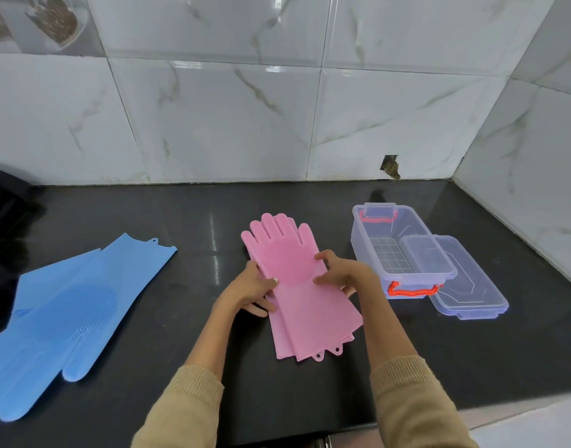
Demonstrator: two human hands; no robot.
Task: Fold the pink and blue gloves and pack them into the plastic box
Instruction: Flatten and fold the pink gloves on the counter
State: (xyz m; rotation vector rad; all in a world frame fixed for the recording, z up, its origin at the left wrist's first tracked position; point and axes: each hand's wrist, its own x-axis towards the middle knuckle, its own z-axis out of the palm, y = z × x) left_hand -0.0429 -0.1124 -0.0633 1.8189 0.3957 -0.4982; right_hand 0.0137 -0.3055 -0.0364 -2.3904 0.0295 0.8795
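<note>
The pink gloves (297,286) lie stacked flat in the middle of the black counter (213,215), fingers pointing to the wall, cuffs toward me. My left hand (250,291) grips their left edge at the palm. On the right edge, my right hand (340,274) pinches the same stack. The blue gloves (67,312) lie spread flat at the left, fingers toward the front edge. The clear plastic box (403,250) with orange handles stands open at the right, nothing in it but a grid insert.
The box's clear lid (465,286) leans against its right side. A dark cloth or bag (3,215) sits at the far left. Marble-tiled walls (245,108) close off the back and right. The counter's front edge runs just below my sleeves.
</note>
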